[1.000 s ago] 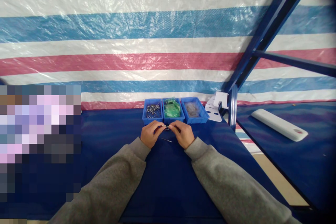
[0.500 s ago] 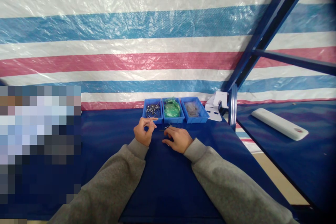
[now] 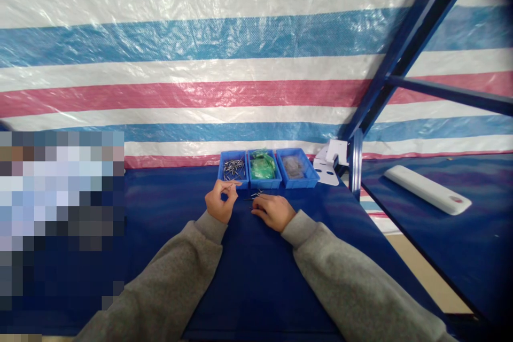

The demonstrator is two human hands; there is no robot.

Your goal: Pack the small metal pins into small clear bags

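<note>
My left hand (image 3: 219, 201) hovers at the near edge of a blue bin of thin metal pins (image 3: 233, 168). Its thumb and fingertips are pinched together; whatever lies between them is too small to name. To the right, my right hand (image 3: 274, 212) rests low over the blue table, thumb and fingers closed together. A tiny dark tip shows at its fingertips, but I cannot make out what it is. Just beyond those fingers, several loose metal pins (image 3: 256, 194) lie on the table in front of the bins.
A blue bin of green plastic bags (image 3: 262, 165) and one of clear bags (image 3: 294, 166) stand beside the pins. White bent plates (image 3: 331, 163) lie by the blue metal frame (image 3: 356, 165). A long white object (image 3: 427, 188) is on the right-hand table. Striped sheeting (image 3: 240, 93) hangs behind.
My right hand's thumb and fingers have come closer together, and the hand has moved slightly right. The left hand stays almost in place, still pinched.
</note>
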